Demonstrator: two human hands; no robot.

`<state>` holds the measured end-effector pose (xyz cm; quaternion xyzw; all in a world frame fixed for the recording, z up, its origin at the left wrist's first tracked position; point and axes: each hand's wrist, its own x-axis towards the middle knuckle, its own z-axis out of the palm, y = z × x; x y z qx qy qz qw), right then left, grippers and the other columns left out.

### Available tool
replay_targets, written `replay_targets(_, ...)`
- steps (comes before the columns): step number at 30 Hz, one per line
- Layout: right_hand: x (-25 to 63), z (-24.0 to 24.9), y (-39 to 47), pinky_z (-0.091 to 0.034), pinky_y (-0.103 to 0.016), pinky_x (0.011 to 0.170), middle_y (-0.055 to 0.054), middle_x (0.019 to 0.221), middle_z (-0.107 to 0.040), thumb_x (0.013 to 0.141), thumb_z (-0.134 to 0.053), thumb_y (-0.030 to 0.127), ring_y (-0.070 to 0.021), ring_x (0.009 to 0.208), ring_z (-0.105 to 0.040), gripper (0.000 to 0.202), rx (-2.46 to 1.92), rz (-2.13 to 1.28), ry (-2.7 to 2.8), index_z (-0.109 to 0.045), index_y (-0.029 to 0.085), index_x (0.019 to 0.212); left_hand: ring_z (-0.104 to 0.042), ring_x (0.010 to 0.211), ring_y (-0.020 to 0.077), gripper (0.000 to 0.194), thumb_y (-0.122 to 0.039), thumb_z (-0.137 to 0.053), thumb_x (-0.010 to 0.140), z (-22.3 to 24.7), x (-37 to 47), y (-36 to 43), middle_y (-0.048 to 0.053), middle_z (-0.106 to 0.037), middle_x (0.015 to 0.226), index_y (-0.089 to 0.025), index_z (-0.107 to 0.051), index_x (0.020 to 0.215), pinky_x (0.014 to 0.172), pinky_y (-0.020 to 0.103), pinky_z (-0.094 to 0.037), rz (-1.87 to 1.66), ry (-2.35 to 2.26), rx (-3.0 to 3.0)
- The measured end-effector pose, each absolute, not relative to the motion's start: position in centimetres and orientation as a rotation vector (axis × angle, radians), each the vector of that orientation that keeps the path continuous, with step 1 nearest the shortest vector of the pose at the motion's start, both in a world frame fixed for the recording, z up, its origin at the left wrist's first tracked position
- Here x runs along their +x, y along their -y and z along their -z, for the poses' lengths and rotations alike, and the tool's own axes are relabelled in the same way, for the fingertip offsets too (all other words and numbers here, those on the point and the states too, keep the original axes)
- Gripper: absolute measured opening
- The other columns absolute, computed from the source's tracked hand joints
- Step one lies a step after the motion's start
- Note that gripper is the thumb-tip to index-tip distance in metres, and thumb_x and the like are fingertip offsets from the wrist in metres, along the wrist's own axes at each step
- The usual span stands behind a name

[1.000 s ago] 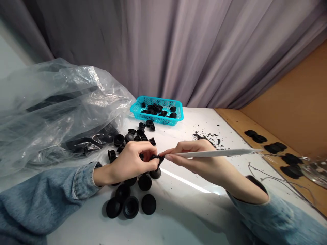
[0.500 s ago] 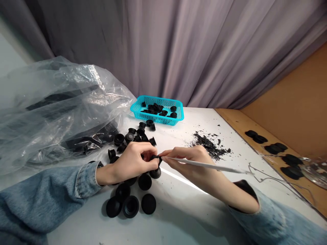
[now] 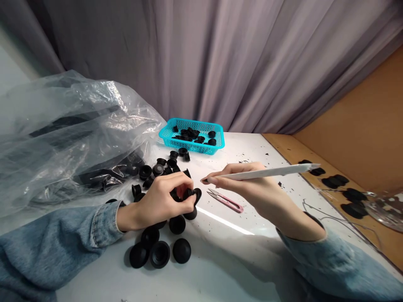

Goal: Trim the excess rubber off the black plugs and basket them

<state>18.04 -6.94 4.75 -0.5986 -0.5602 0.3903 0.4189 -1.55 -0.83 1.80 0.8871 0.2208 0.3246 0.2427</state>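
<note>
My left hand (image 3: 163, 195) is closed, with thumb and fingertips pinching a black ribbed plug (image 3: 197, 195) whose round rim faces right. To its right, a short gap away, my right hand (image 3: 242, 182) grips a slim white pen-like tool (image 3: 267, 171). The tool's tapered back end points up and to the right. Something small and dark shows at the right fingertips; I cannot make out its kind. Pink thread snips (image 3: 227, 201) lie on the table between the hands. Around my left hand are several loose black plugs (image 3: 160, 254), some ribbed side up, some domed side up.
A turquoise mesh basket (image 3: 192, 147) with several black plugs stands at the back. A large clear plastic bag (image 3: 126, 105) fills the left. On the right, wooden board (image 3: 280, 144) holds black round pieces (image 3: 335, 181), beside a thin cable (image 3: 330, 218) and a clear container (image 3: 385, 209). Black scraps lie scattered.
My right hand has moved right and up, off the plug, and the white tool has tilted upward. The pink snips now show beneath. My left hand still holds the plug.
</note>
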Motion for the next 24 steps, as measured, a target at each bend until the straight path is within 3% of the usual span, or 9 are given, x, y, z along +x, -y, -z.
replay_targets(4,18.7,-4.8,6.7,-0.046,-0.030,0.051,-0.007,0.068,-0.069,0.065,-0.074,0.044,-0.0230,0.069,-0.064,0.025,-1.574,-1.055,1.370,-0.072,0.019,0.064,-0.050,0.061,0.0098,0.004,-0.014,-0.058,0.075,-1.9,-1.6,0.8,-0.001,-0.053,0.068,-0.015,-0.055,0.077,0.058,0.022,-0.043,-0.984,-0.547,2.482)
replay_targets(8,18.9,-4.9,6.8,-0.049,-0.031,0.063,-0.006,0.072,-0.071,0.067,-0.075,0.040,-0.0223,0.075,-0.065,0.022,-1.445,-1.214,1.353,-0.071,0.020,0.061,-0.052,0.066,0.0113,0.008,-0.012,-0.057,0.076,-1.8,-1.6,0.6,0.002,-0.055,0.073,-0.014,-0.055,0.083,0.062,0.024,-0.046,-1.065,-0.471,2.522)
replay_targets(10,18.8,-4.9,7.0,-0.047,-0.026,0.053,-0.006,0.071,-0.071,0.068,-0.075,0.038,-0.0194,0.070,-0.064,0.021,-1.378,-1.314,1.314,-0.071,0.019,0.060,-0.054,0.071,0.0122,0.011,-0.012,-0.058,0.077,-1.7,-1.7,0.6,0.003,-0.056,0.077,-0.013,-0.054,0.087,0.066,0.025,-0.047,-1.065,-0.442,2.534)
replay_targets(12,18.5,-4.8,7.0,-0.036,-0.021,0.039,-0.005,0.066,-0.070,0.068,-0.074,0.039,-0.0160,0.061,-0.062,0.023,-1.373,-1.359,1.271,-0.070,0.018,0.060,-0.055,0.075,0.0129,0.013,-0.012,-0.058,0.078,-1.6,-1.7,0.6,0.004,-0.057,0.081,-0.014,-0.054,0.090,0.069,0.026,-0.049,-1.059,-0.423,2.543)
replay_targets(15,18.2,-4.5,6.9,-0.027,-0.018,0.033,-0.005,0.063,-0.069,0.067,-0.075,0.036,-0.0138,0.055,-0.060,0.023,-1.346,-1.404,1.181,-0.067,0.015,0.059,-0.056,0.077,0.0132,0.013,-0.013,-0.058,0.080,-1.5,-1.7,0.6,0.004,-0.058,0.084,-0.015,-0.053,0.092,0.070,0.026,-0.050,-1.065,-0.414,2.543)
replay_targets(21,18.5,-4.2,6.0,-0.042,-0.018,0.048,-0.001,0.051,-0.065,0.066,-0.075,0.019,-0.0156,0.062,-0.068,0.023,-1.077,-1.680,0.938,-0.059,0.014,0.051,-0.058,0.077,0.0131,0.017,-0.019,-0.062,0.081,-1.6,-1.8,0.4,0.006,-0.061,0.087,-0.014,-0.055,0.095,0.068,0.026,-0.052,-1.126,-0.340,2.486)
replay_targets(24,18.6,-4.2,5.9,-0.045,-0.019,0.050,-0.003,0.058,-0.070,0.068,-0.074,0.018,-0.0145,0.061,-0.069,0.022,-1.041,-1.742,0.892,-0.059,0.014,0.053,-0.058,0.075,0.0122,0.016,-0.020,-0.063,0.081,-1.6,-1.7,0.4,0.005,-0.062,0.086,-0.014,-0.057,0.094,0.068,0.025,-0.052,-1.083,-0.383,2.383)
